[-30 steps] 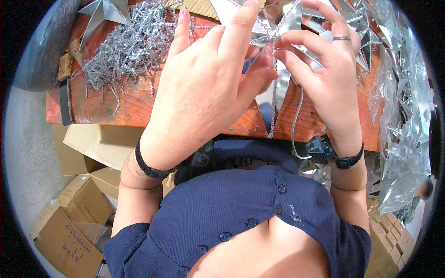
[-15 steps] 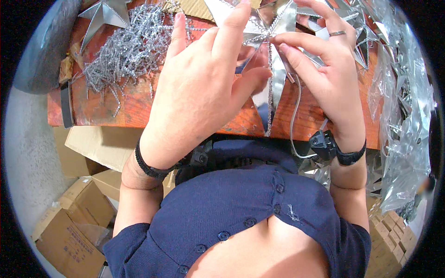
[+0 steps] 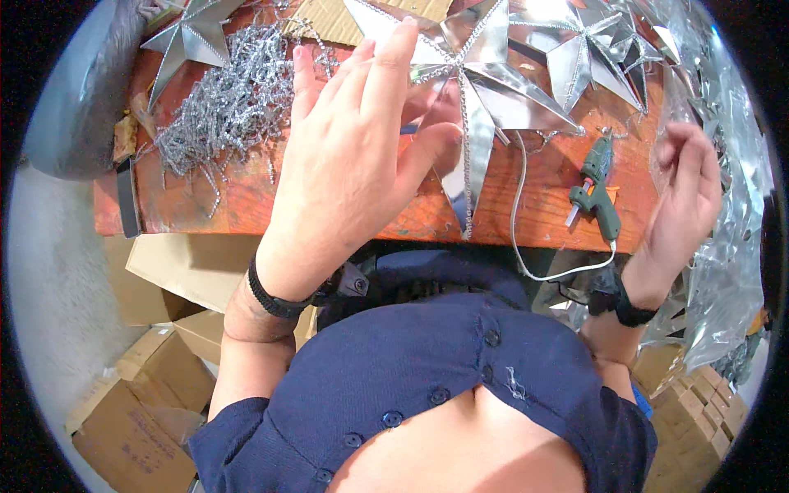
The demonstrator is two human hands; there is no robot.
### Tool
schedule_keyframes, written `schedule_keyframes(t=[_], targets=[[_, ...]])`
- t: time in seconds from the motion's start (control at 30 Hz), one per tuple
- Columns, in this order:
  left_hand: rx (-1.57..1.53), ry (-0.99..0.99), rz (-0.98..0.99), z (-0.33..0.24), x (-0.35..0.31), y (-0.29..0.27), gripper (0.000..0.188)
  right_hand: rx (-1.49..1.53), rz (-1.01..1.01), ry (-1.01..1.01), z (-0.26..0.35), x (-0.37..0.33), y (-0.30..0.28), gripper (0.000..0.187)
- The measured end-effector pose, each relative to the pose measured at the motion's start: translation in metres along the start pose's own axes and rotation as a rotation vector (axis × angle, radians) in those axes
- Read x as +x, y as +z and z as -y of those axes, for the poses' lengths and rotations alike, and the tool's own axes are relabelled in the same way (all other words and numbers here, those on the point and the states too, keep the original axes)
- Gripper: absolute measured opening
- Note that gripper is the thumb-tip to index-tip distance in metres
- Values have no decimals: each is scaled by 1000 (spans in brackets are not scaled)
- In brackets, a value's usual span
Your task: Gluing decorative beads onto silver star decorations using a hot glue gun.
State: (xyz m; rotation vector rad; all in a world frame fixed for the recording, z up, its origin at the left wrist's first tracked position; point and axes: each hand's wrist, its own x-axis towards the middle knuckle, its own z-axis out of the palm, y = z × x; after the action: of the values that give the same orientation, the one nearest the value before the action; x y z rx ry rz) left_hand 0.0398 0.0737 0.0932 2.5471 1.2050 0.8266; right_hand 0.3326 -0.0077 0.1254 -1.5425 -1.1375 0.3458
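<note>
A shiny silver star (image 3: 526,105) with beaded silver trim along its ridges lies on the orange-brown wooden table in front of me. My left hand (image 3: 349,156) is over its left side, fingers stretched out and spread, the thumb against the lower point. To the right of the star rests a dark green glue gun (image 3: 604,185), a white cord running from its handle. Beyond the gun, at the table's right edge, my right hand (image 3: 686,181) is by the clear plastic wrapping. Its fingers are bent and blurred, and I cannot make out anything in them.
A tangled heap of silver bead trim (image 3: 234,103) lies on the left of the table (image 3: 394,230). More silver stars (image 3: 195,37) are at the far left and far right. Clear plastic wrapping (image 3: 727,214) hangs at the right. Cardboard boxes (image 3: 123,435) stand below the table.
My right hand has left the star's centre and moved right and nearer me, uncovering the glue gun. The left hand stays at the star, shifted slightly left.
</note>
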Motion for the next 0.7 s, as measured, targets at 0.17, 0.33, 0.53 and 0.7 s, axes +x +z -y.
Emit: schedule_keyframes(t=[0.17, 0.33, 0.53, 0.7], targets=[[-301, 284, -119, 10, 30, 3, 63, -597, 247, 200, -47, -35, -54, 31], [-383, -40, 26, 26, 10, -19, 69, -763, 464, 131, -76, -71, -62, 48], [-503, -27, -384, 37, -40, -1, 12, -815, 420, -50, -87, -74, -51, 50], [-745, -198, -341, 30, -84, 31, 12, -743, 551, -132, -97, -68, -64, 47]])
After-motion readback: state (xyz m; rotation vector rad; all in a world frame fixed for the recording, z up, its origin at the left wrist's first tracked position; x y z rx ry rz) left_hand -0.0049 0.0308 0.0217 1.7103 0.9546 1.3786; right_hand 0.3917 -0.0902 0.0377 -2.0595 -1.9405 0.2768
